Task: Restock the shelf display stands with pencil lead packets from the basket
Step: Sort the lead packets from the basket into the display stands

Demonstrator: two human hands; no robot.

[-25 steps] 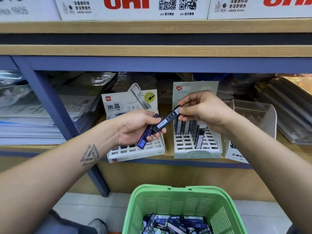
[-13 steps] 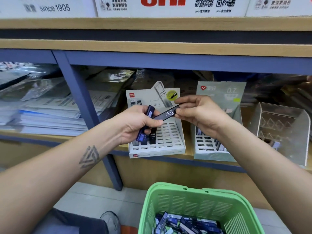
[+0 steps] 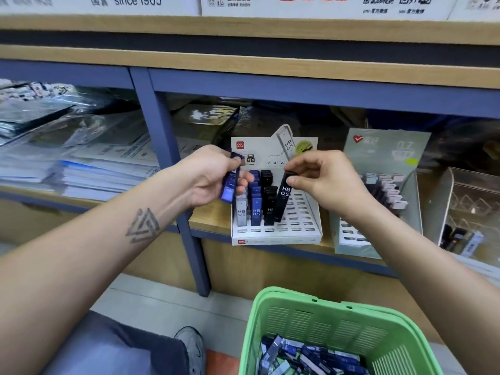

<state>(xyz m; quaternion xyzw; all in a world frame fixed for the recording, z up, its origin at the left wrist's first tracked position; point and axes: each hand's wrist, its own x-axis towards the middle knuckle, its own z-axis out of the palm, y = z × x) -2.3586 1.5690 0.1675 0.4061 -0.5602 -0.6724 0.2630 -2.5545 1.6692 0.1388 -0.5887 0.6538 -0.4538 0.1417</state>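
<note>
A black packet (image 3: 282, 196) is pinched upright by the right hand (image 3: 328, 180) for slotting beside the filled left-edge rows of the white stand (image 3: 305, 226) (a blue packet (image 3: 230, 182) is kept gripped in the left hand (image 3: 208, 177), presumably for the next slot).

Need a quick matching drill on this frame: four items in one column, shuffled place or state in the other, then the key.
Items
1. black packet
2. blue packet
3. green basket
4. white display stand

Places or states
A. on the shelf, with packets standing in its left slots
B. pinched at its top by the right hand, lower end at the stand
C. low in front of the shelf, with loose packets inside
D. gripped in the left hand, clear of the stand

Pairs: 1-B, 2-D, 3-C, 4-A
</note>
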